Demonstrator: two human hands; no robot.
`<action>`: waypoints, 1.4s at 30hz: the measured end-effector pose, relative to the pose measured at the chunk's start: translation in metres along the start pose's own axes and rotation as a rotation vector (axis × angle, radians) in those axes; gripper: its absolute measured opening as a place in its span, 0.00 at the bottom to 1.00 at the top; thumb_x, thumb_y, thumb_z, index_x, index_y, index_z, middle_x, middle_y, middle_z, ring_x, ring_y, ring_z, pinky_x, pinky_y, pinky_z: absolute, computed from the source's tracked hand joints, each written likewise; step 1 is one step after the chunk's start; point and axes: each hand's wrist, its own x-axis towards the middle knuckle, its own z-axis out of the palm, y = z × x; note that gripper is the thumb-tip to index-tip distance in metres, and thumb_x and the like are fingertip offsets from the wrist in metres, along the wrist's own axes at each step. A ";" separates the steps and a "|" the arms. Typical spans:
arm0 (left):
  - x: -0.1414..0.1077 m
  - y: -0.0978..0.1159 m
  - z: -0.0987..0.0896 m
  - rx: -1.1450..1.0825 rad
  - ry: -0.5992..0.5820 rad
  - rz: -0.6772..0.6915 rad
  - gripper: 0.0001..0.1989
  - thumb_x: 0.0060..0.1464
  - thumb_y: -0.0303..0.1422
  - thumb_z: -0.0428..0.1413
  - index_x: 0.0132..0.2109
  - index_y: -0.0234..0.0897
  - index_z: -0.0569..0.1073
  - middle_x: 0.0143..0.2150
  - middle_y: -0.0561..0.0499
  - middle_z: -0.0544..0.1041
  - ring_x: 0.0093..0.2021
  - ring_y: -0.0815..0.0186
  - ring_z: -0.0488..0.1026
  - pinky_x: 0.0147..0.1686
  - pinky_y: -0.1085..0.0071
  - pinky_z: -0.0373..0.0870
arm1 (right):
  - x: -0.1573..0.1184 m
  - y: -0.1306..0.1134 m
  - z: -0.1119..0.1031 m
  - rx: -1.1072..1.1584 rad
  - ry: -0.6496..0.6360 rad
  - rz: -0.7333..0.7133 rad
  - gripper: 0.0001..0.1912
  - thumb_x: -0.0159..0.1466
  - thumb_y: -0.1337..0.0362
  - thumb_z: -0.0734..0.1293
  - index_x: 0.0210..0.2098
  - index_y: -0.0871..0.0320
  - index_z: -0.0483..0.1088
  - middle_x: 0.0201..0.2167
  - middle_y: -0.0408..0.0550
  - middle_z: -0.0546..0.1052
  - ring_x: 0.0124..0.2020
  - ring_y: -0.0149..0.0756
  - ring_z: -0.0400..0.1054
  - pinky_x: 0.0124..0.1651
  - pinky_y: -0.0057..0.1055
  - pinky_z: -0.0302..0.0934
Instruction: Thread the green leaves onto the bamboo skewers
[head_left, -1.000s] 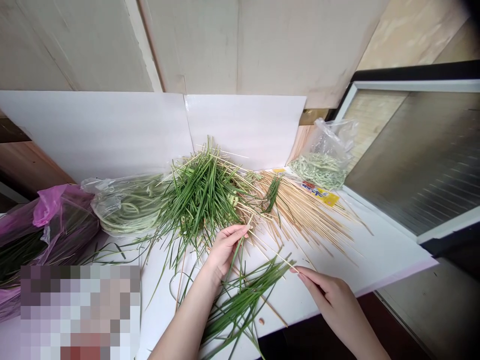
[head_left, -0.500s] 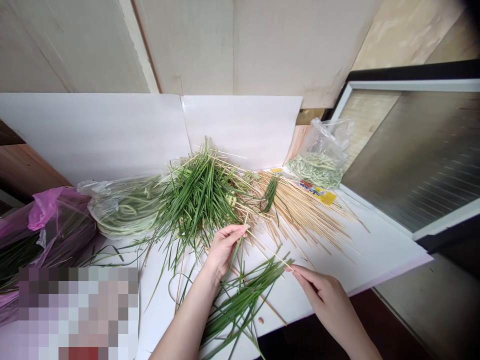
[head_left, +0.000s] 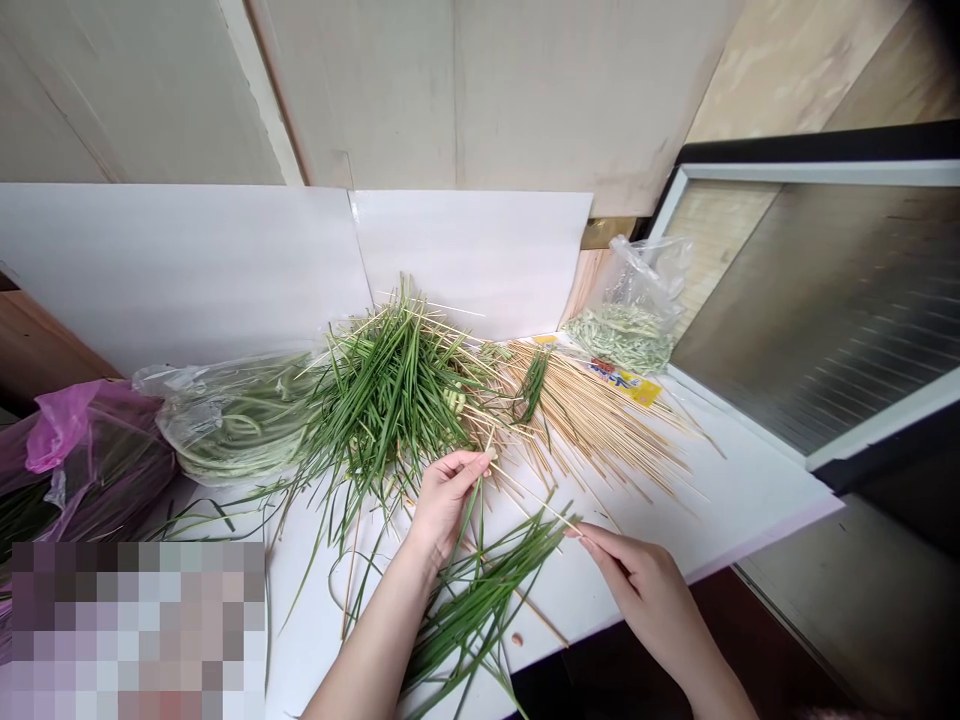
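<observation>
I log this from my remote view. A white worktop (head_left: 739, 500) extends ahead of the hands. Beyond them lies a large heap of green blades (head_left: 390, 400). Left of the heap sit a clear bag of coiled green stems (head_left: 240, 425) and a pink bag (head_left: 90, 450). To its right are a fan of wooden skewers (head_left: 600, 430) and a small clear bag of chopped greens (head_left: 626, 325). Loose blades (head_left: 480, 600) lie just below the hands. Left hand (head_left: 446, 505) is curled, fingertips closed on one skewer (head_left: 536, 500); right hand (head_left: 645, 590) pinches its other end between thumb and forefinger.
</observation>
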 end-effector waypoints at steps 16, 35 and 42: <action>-0.015 -0.028 0.018 0.093 -0.192 -0.144 0.12 0.41 0.37 0.70 0.27 0.33 0.79 0.23 0.52 0.76 0.24 0.72 0.67 0.29 0.75 0.62 | 0.001 0.000 0.021 0.139 0.063 -0.041 0.19 0.73 0.57 0.58 0.53 0.56 0.76 0.47 0.52 0.81 0.50 0.46 0.75 0.50 0.35 0.71; -0.025 -0.039 0.031 1.611 -0.457 0.461 0.10 0.59 0.36 0.57 0.44 0.37 0.78 0.41 0.42 0.77 0.46 0.52 0.71 0.44 0.59 0.68 | 0.002 0.015 -0.016 0.212 0.036 0.082 0.19 0.69 0.51 0.61 0.46 0.53 0.79 0.43 0.46 0.81 0.47 0.45 0.74 0.47 0.31 0.68; -0.025 -0.035 0.028 1.496 -0.349 0.367 0.02 0.53 0.30 0.60 0.34 0.41 0.78 0.34 0.51 0.79 0.37 0.60 0.74 0.38 0.67 0.66 | 0.002 0.022 -0.015 0.196 0.014 0.093 0.19 0.70 0.51 0.61 0.48 0.53 0.79 0.47 0.48 0.80 0.52 0.46 0.72 0.52 0.33 0.67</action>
